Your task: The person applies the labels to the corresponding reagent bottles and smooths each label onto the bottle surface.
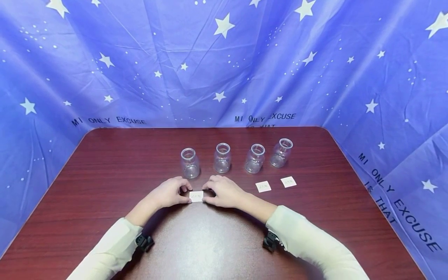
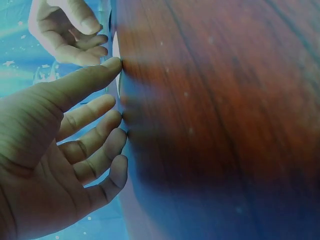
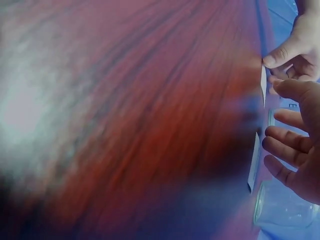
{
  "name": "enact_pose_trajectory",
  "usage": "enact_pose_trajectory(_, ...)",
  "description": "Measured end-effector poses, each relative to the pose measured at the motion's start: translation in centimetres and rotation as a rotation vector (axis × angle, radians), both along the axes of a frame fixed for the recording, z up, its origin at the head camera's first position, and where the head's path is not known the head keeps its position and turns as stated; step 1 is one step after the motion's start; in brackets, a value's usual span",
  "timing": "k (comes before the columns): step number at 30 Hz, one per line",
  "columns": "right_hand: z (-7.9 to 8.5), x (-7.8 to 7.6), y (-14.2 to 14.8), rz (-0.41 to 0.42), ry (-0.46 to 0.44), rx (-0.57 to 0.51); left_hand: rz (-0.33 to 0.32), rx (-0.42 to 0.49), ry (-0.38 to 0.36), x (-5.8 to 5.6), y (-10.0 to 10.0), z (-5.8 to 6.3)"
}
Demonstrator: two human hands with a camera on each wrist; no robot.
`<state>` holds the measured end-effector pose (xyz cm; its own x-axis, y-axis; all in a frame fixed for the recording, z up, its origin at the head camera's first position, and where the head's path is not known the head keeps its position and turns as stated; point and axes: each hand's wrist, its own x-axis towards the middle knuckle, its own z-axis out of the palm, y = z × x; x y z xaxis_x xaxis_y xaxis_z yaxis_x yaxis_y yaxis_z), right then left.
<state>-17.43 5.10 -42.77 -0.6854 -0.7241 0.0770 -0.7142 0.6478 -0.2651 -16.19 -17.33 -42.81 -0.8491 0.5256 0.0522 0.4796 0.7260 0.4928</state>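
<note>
A small white card point(image 1: 196, 196) with faint handwriting lies on the table between the two hands. My left hand point(image 1: 171, 192) has its thumb tip at the card's left edge, its other fingers loosely bent with tips down at the tabletop. At the opposite edge, the thumb of my right hand point(image 1: 225, 192) touches the card. In the left wrist view the left fingers point(image 2: 97, 137) are spread and relaxed. The right wrist view shows the right hand point(image 3: 300, 140) just as loose, with the card point(image 3: 263, 85) seen edge-on. Just behind the left hand stands a clear glass jar point(image 1: 190, 165).
More glass jars stand upright to the right: one point(image 1: 222, 160) behind the right hand, then another point(image 1: 254, 160) and a last one point(image 1: 280, 154). Two more written cards, one point(image 1: 263, 186) and another point(image 1: 288, 182), lie before them. A blue starry cloth point(image 1: 196, 81) hangs beyond the brown table point(image 1: 105, 163).
</note>
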Motion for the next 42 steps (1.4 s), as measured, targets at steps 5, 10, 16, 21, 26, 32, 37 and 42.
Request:
enact_pose_trajectory(5,-0.4,0.0,-0.6,0.007,0.04,0.039,0.004,-0.018,-0.004,0.0,0.0,0.0)
enact_pose_trajectory(10,-0.5,0.0,-0.8,0.01,0.036,0.021,-0.003,-0.013,-0.004,0.0,0.0,0.0)
enact_pose_trajectory(16,-0.8,0.0,-0.9,-0.001,0.01,-0.012,-0.009,-0.014,-0.004,0.1,0.0,0.1)
enact_pose_trajectory(21,-0.9,0.0,-1.0,-0.012,-0.002,-0.012,-0.008,-0.016,-0.003,0.1,0.1,0.1)
enact_pose_trajectory(26,-0.8,-0.1,-1.0,-0.015,0.006,-0.006,-0.009,-0.019,-0.01,0.1,0.1,0.1)
enact_pose_trajectory(32,-0.7,-0.1,-1.1,-0.02,-0.005,-0.001,-0.003,-0.013,-0.015,0.1,0.2,0.2)
enact_pose_trajectory(37,-0.7,-0.2,-1.2,-0.022,-0.022,-0.012,-0.002,-0.005,-0.017,0.1,0.2,0.1)
enact_pose_trajectory(42,-0.9,-0.3,-1.2,-0.029,-0.038,-0.016,0.005,-0.009,-0.01,0.0,0.3,0.0)
